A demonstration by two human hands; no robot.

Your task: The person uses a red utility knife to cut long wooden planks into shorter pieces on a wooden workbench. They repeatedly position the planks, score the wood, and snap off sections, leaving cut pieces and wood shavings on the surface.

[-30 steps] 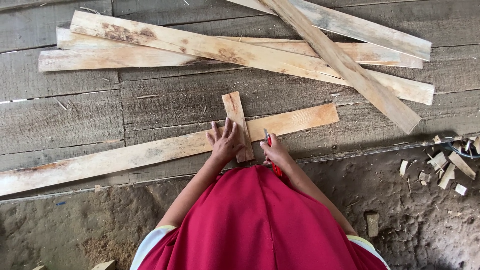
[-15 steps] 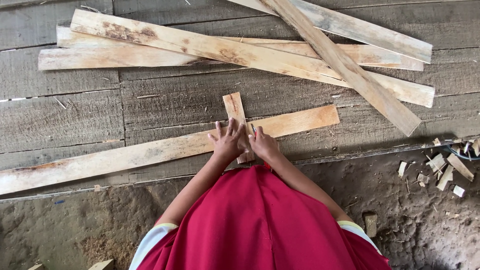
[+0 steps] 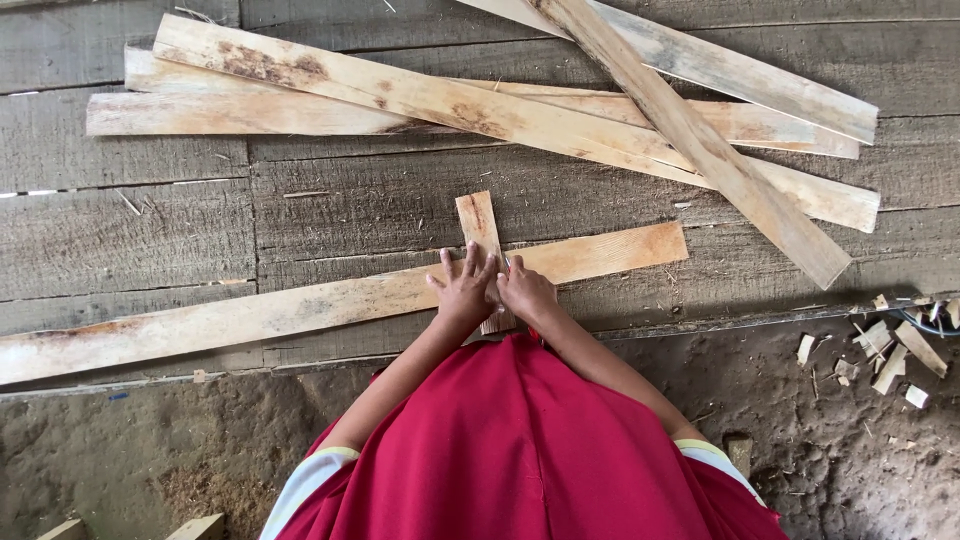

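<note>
A short wooden piece (image 3: 478, 215) lies crosswise over a long pale plank (image 3: 250, 315) on a grey board platform. My left hand (image 3: 462, 290) rests flat on the crossing, fingers spread, pressing on the short piece. Touching it on the right, my right hand (image 3: 527, 292) is closed, with what looks like the tip of a thin pencil-like stick (image 3: 506, 263) poking out against the short piece's right edge. Most of that stick is hidden in the fist. My red garment fills the lower middle of the view.
Several long rough planks (image 3: 450, 100) lie stacked and crossed at the back of the platform (image 3: 130, 230). Small wood offcuts (image 3: 890, 350) are scattered on the dirt ground (image 3: 150, 450) at the right. Two wood blocks (image 3: 195, 527) sit at the bottom left.
My right hand has moved left from beside the plank to the short piece, next to my left hand. A red part of the stick it holds showed earlier and is now hidden.
</note>
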